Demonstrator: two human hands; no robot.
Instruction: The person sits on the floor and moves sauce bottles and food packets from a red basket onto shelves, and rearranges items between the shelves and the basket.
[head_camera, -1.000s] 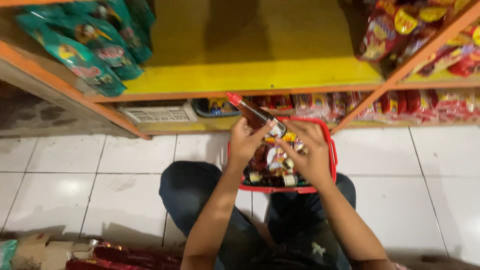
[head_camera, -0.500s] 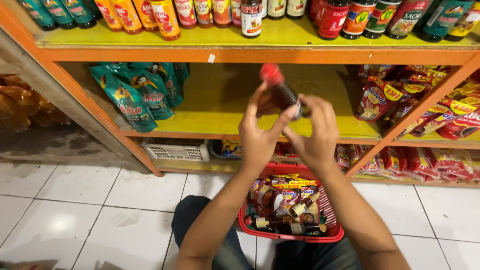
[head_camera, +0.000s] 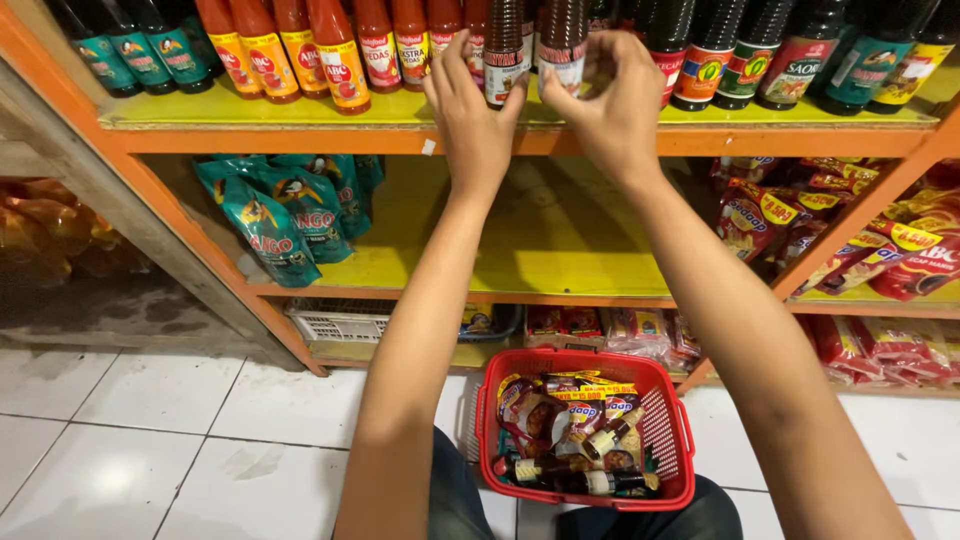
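Hands at top shelf, left hand (head_camera: 472, 110) grip around dark bottle (head_camera: 503, 50), right hand (head_camera: 612, 105) closed on neighbouring bottle (head_camera: 563, 45)

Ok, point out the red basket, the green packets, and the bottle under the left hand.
red basket (head_camera: 683, 440), head view, on its right wall.
green packets (head_camera: 270, 215), head view, front of one packet.
bottle (head_camera: 503, 55), head view, on its label.

A small grocery shop. Orange-framed shelves with yellow boards (head_camera: 300, 118) carry rows of sauce bottles (head_camera: 330, 45) at the level of the raised hands (head_camera: 545, 95). Below them, green snack packets (head_camera: 285, 215) lie to the left and red packets (head_camera: 860, 235) to the right. Beneath the arms, a red shopping basket (head_camera: 680, 440) holds packets and bottles above a white tiled floor (head_camera: 150, 440).
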